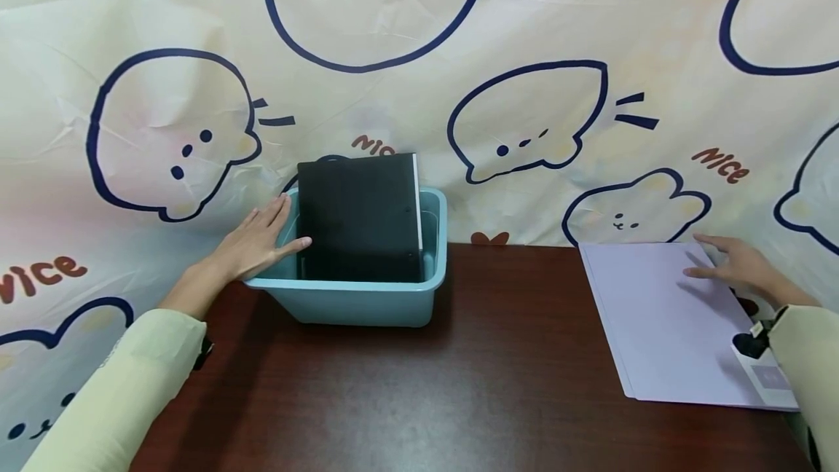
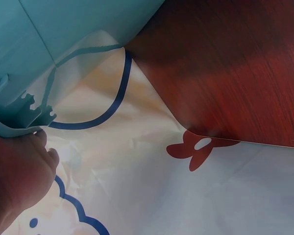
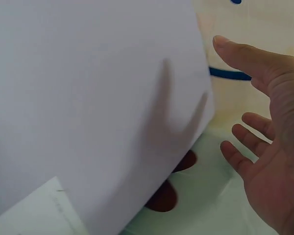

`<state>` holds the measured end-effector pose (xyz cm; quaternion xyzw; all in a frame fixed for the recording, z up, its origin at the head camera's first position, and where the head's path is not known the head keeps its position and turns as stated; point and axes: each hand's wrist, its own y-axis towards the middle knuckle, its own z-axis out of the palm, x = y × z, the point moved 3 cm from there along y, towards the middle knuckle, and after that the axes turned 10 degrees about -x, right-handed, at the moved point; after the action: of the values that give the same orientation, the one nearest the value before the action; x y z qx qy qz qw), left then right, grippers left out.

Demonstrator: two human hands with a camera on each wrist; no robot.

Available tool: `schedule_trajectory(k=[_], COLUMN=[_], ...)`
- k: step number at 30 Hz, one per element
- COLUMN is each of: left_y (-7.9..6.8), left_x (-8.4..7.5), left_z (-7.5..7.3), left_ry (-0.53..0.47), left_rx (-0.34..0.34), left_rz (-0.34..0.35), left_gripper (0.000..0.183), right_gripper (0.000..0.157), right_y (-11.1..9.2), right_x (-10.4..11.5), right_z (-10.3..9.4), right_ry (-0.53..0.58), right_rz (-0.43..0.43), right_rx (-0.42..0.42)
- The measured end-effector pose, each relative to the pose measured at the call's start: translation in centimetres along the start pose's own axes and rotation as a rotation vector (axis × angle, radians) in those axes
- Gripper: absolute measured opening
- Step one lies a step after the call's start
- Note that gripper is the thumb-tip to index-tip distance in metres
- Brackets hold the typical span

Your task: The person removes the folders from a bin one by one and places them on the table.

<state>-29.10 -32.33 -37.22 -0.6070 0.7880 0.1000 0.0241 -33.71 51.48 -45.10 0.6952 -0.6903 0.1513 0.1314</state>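
My left hand (image 1: 257, 240) rests on the left rim of a light-blue plastic basket (image 1: 367, 302), fingers straight along the edge and thumb stretched over the inside. In the left wrist view, part of that hand (image 2: 20, 174) shows against the basket's edge. A black folder (image 1: 359, 221) stands upright in the basket, its top well above the rim and a white edge on its right side. Off to the right, a pale purple folder (image 1: 662, 319) lies on the table. Beside its right edge hovers my right hand (image 1: 737, 262), thumb and fingers spread apart with nothing between them.
The dark brown wooden table (image 1: 511, 384) spans between basket and purple folder. Cream cloth (image 1: 393, 108) with blue cartoon outlines hangs behind and beside it. A whitish label (image 1: 763, 377) is on the purple folder's near right part, close to the right sleeve.
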Motion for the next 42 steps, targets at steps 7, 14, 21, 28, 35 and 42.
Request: schedule_trajectory(k=[7, 14, 21, 28, 35, 42], left_y=[0.0, 0.0, 0.0, -0.1, -0.2, -0.1], left_x=[0.1, 0.1, 0.3, 0.2, 0.0, -0.1], left_z=[0.0, 0.0, 0.0, -0.1, -0.2, -0.2], left_ry=[0.007, 0.007, -0.005, -0.013, -0.017, -0.014], left_rx=[0.004, 0.002, 0.010, 0.010, 0.004, 0.002], left_rz=[-0.004, -0.001, -0.006, -0.009, -0.003, -0.009], left_gripper=[0.098, 0.098, 0.098, 0.098, 0.097, 0.097], right_gripper=[0.115, 0.112, 0.109, 0.101, 0.099, 0.093], right_y=[0.1, 0.2, 0.6, 0.6, 0.6, 0.5], right_x=[2.2, 5.3, 7.6, 10.2, 12.9, 15.6], right_z=[-1.1, -2.4, -3.4, -4.1, -4.5, -4.6], right_ry=[-0.007, -0.006, -0.033, -0.048, -0.024, 0.021], right_rz=[-0.037, -0.109, -0.167, -0.237, -0.254, -0.343], right_rx=[-0.063, -0.110, -0.148, -0.189, -0.195, -0.226])
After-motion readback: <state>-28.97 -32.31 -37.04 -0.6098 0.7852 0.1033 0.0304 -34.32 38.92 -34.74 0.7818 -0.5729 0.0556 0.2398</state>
